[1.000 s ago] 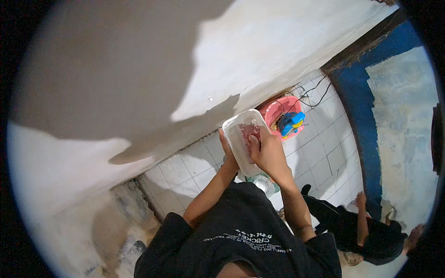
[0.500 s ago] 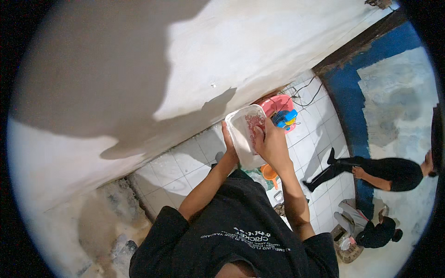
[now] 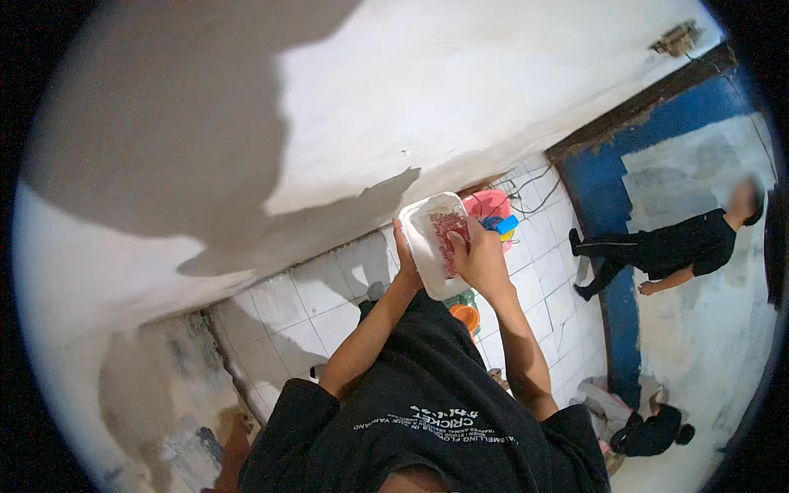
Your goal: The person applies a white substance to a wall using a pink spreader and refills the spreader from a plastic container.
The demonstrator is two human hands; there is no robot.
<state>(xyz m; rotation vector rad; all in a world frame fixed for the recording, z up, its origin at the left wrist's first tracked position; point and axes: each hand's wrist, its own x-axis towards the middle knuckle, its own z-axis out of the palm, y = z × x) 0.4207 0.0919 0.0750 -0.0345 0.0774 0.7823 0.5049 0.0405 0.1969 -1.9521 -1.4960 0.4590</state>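
Note:
In the head view I hold a white rectangular plastic container [image 3: 436, 277] in front of me. My left hand [image 3: 405, 261] is closed along its left side. My right hand [image 3: 481, 263] is inside its right half, with thumb and fingers curled on red, speckled material [image 3: 444, 226]; what this is I cannot make out, and some fingertips are hidden. Just beyond the container stands a pink tub [image 3: 485, 200] with a blue and yellow object [image 3: 507, 224] in it. Below the container, an orange dipper [image 3: 464, 316] is partly visible on the tiles.
A white wall [image 3: 460, 82] runs along ahead, with cables [image 3: 534, 193] at the corner. At right, a person in black [image 3: 682, 246] stands by a blue, patchily painted wall; another person [image 3: 649, 431] crouches lower down. A bare limb [image 3: 230, 452] shows at lower left.
The person in black at right has stepped farther up the picture. A limb has appeared at lower left. My hands stay on the container; the view has shifted slightly, hiding more of the pink tub.

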